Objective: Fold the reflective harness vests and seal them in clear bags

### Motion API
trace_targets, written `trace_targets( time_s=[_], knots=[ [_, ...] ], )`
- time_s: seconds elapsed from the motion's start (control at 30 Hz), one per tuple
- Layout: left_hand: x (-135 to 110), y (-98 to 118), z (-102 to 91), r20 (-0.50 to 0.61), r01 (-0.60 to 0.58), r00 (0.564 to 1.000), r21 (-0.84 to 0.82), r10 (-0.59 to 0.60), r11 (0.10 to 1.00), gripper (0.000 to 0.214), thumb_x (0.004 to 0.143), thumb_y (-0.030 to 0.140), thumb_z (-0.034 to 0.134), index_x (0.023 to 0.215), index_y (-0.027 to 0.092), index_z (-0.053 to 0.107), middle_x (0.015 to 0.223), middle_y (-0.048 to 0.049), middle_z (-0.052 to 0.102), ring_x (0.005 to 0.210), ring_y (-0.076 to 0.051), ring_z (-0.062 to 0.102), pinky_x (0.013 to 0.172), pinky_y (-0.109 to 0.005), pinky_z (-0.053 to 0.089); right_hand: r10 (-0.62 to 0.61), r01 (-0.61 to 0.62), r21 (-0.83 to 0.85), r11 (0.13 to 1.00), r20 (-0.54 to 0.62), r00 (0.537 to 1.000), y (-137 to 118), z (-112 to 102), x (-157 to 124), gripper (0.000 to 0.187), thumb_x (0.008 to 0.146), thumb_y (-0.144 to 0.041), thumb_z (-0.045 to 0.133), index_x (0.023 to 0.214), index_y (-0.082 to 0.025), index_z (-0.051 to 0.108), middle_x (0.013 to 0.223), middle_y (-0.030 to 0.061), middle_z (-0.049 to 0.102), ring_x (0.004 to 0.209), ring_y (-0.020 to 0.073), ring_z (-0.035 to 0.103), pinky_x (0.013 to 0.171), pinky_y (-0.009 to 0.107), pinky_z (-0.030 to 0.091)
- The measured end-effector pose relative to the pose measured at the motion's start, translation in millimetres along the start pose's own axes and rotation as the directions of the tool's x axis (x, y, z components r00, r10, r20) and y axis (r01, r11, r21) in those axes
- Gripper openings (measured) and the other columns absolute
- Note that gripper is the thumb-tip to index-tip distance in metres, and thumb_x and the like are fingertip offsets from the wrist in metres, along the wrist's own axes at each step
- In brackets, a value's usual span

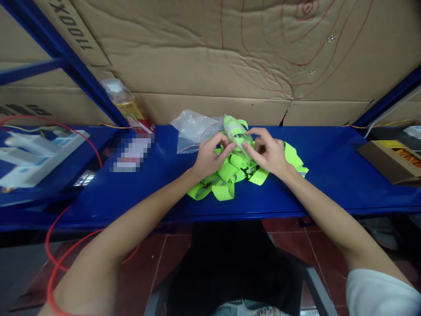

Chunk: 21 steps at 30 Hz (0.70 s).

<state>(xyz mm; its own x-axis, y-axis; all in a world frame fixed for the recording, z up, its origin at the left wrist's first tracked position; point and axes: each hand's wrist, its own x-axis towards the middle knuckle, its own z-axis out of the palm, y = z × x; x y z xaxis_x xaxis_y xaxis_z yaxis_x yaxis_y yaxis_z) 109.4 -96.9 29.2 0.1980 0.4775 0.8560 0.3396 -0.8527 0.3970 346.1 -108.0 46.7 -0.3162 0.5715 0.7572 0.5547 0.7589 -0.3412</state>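
Note:
A pile of neon-green reflective straps (226, 177) lies on the blue shelf (329, 175). Above the pile, my left hand (210, 154) and my right hand (268, 151) both pinch a small clear bag (237, 131) with a rolled green strap inside it. The fingers of both hands are closed on the bag's edge, one hand at each side. Several more clear plastic bags (194, 129) lie just behind my left hand.
A bottle of yellow liquid (126, 105) leans at the back left beside a red packet (144, 127). White boxes (36, 153) sit on the left, a brown carton (391, 160) on the right. Cardboard (230, 52) lines the back. A red cable (55, 245) loops lower left.

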Motion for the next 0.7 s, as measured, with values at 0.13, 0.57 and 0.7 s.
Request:
trace_targets(
  time_s=[0.13,0.57,0.7],
  knots=[
    [-1.7,4.9,-0.6,0.004,-0.032,0.999,-0.020,0.032,0.999,0.025,0.104,0.033,0.073,0.085,0.021,0.060,0.075,0.0039,0.066,0.067,-0.010,0.061,0.065,-0.025,0.050,-0.119,0.119,0.051,0.992,-0.006,0.993,-1.1,4.6,-0.6,0.019,0.108,-0.043,0.065,0.104,-0.024,0.068,0.077,-0.0018,0.062,0.063,0.0139,0.052,0.062,0.031,0.043],
    [-3.0,13.6,1.7,-0.013,-0.135,0.991,-0.073,0.134,0.988,0.019,0.101,0.037,0.080,0.089,0.023,0.074,0.075,0.0018,0.076,0.069,-0.013,0.069,0.072,-0.031,0.057,-0.138,0.130,0.082,0.988,0.105,0.985,-5.7,5.9,-4.0,0.017,0.113,-0.036,0.054,0.106,-0.024,0.065,0.079,-0.0004,0.068,0.061,0.0146,0.057,0.060,0.031,0.043],
    [-2.9,17.5,0.4,-0.005,-0.088,0.996,-0.031,0.088,0.996,0.012,0.102,0.035,0.079,0.096,0.024,0.079,0.082,0.0003,0.080,0.074,-0.014,0.071,0.075,-0.032,0.059,-0.136,0.120,0.128,0.984,0.125,0.983,-7.5,5.7,-5.1,0.016,0.111,-0.036,0.055,0.111,-0.024,0.066,0.076,-0.0019,0.066,0.061,0.0146,0.058,0.061,0.031,0.046]
  ],
)
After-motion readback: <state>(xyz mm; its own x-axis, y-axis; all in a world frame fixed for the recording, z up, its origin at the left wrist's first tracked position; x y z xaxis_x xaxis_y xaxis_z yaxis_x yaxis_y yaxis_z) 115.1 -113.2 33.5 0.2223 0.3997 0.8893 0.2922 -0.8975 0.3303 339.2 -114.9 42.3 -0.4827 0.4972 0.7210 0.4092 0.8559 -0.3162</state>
